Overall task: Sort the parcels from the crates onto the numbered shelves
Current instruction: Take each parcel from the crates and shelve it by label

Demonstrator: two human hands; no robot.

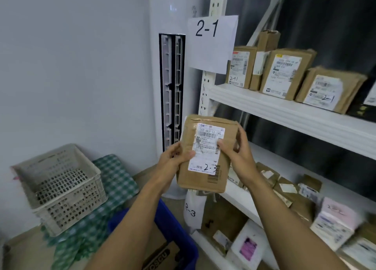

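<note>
Plainly, the parcel point(205, 153) is held upright between both hands with its printed label point(207, 147) turned toward the person, most likely so the handwritten "2-3" at the bottom of the label can be read before a shelf is chosen.

The left hand point(173, 157) grips the parcel's left edge, with the thumb laid across the front and the fingers curled out of sight behind. The right hand point(238, 153) grips the right edge, with the thumb pressed on the label and the fingers wrapped round the side. Neither hand is free.

Above and to the right of the hands hangs a paper sign point(211, 44) reading "2-1", and the boxes point(284, 72) on the board beside it bear the same mark, so that level looks wrong for this parcel. Just below the hands a white tag point(191, 210) reads "2-3", so I judge the parcel belongs on the bottom level, below and to the right.

Under the left forearm sits a blue crate point(177, 229). A white basket point(61, 188) stands well off to the left of the hands.
</note>
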